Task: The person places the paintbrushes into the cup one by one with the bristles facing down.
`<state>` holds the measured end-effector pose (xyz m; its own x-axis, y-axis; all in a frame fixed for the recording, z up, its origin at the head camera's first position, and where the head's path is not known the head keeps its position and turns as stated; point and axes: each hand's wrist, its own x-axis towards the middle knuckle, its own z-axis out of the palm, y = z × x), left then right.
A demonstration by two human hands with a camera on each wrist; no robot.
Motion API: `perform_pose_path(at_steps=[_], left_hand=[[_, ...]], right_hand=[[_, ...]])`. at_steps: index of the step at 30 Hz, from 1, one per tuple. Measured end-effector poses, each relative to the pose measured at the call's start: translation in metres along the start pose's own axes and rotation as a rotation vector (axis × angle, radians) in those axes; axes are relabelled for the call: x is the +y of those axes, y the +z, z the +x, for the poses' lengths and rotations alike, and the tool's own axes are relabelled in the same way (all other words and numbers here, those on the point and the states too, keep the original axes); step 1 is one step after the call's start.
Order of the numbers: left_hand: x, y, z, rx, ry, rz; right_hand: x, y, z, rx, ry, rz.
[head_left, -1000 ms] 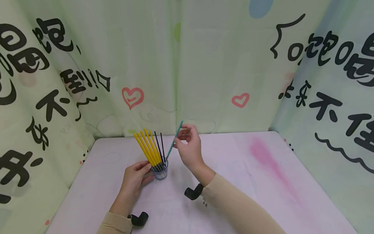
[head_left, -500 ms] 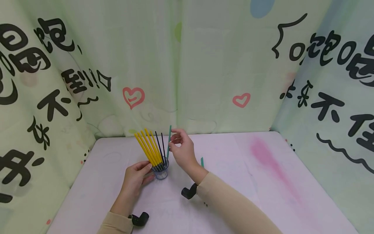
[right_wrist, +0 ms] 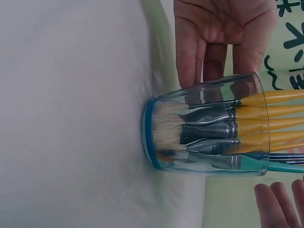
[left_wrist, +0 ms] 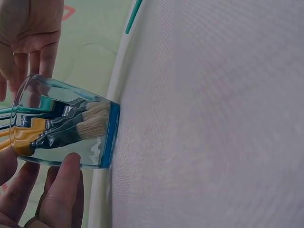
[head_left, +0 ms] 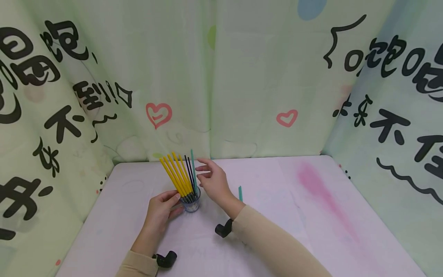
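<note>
A clear glass cup with a blue base (head_left: 191,206) stands upright on the table, holding several paintbrushes bristle-down. Yellow-handled paintbrushes (head_left: 174,175) lean left in it. Thin dark-handled brushes (head_left: 190,173) and a teal-handled paintbrush (head_left: 193,169) stand at its right side. My left hand (head_left: 162,209) holds the cup from the left, thumb near the rim and fingers along the wall. Just right of the teal handle is my right hand (head_left: 214,182), its fingers loosely bent and apart from the brush. In the right wrist view, pale bristles (right_wrist: 166,126) show through the glass.
Another teal stick (head_left: 240,193) is partly hidden behind my right forearm. The pale pink table (head_left: 283,215) has a darker pink streak on its right. Printed curtains (head_left: 242,77) enclose the back and both sides.
The teal-handled paintbrush has moved left and become upright in the cup. My right hand has let go of it and sits slightly apart. My left hand has stayed at the cup.
</note>
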<state>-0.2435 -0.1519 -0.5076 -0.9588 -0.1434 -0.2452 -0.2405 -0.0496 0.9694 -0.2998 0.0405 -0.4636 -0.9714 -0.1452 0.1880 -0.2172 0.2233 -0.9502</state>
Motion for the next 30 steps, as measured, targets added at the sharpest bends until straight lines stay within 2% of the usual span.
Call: perform_pose_path(at_steps=[17, 23, 30], left_hand=[[0.001, 0.0, -0.001, -0.008, -0.017, -0.011], [0.002, 0.001, -0.002, -0.001, -0.03, -0.004], [0.001, 0.002, -0.003, -0.003, -0.012, -0.016]], right_hand=[[0.011, -0.017, -0.009, 0.011, 0.108, 0.051], [0.016, -0.024, -0.014, 0.037, 0.143, 0.088], [0.022, -0.033, -0.017, 0.065, 0.174, 0.141]])
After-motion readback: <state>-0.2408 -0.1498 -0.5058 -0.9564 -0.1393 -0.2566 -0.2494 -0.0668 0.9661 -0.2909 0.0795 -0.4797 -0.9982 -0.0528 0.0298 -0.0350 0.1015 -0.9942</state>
